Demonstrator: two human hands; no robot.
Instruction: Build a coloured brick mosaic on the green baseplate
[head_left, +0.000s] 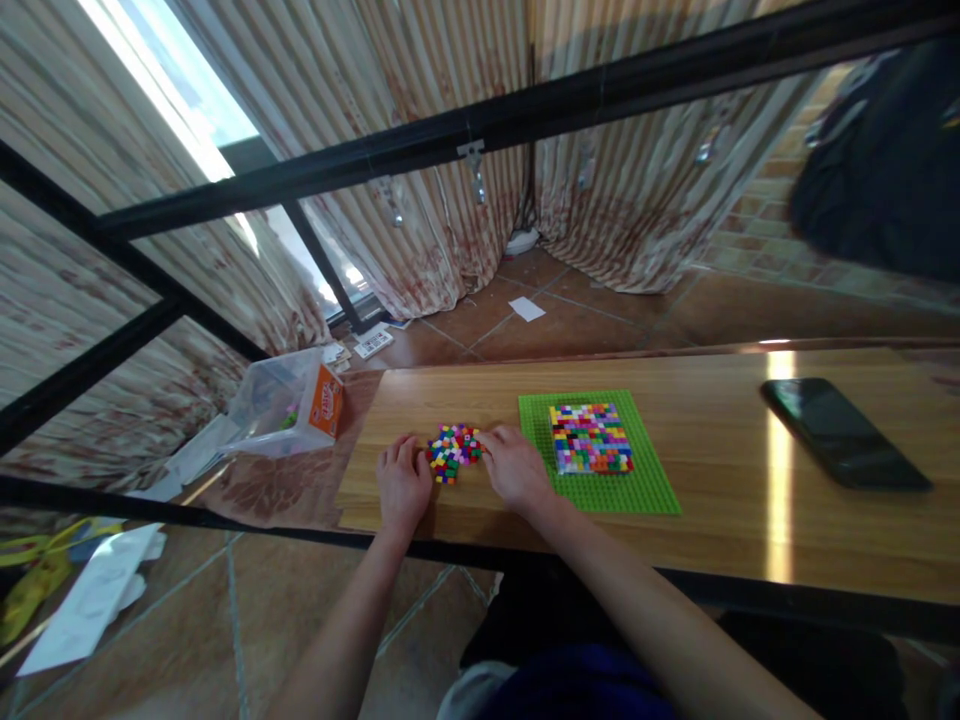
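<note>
A small heap of loose coloured bricks (454, 450) lies on the wooden table (720, 450). My left hand (403, 485) rests at the heap's left edge, its fingers curled against the bricks. My right hand (512, 466) is at the heap's right edge with fingertips pinched on the bricks. Just right of it lies a green baseplate (645, 480) carrying a rectangle of many-coloured bricks (589, 437).
A black phone (844, 433) lies on the right of the table. A clear plastic box (289, 402) with an orange label stands off the table's left end. Black frame bars (480, 130) cross overhead. Papers lie on the tiled floor.
</note>
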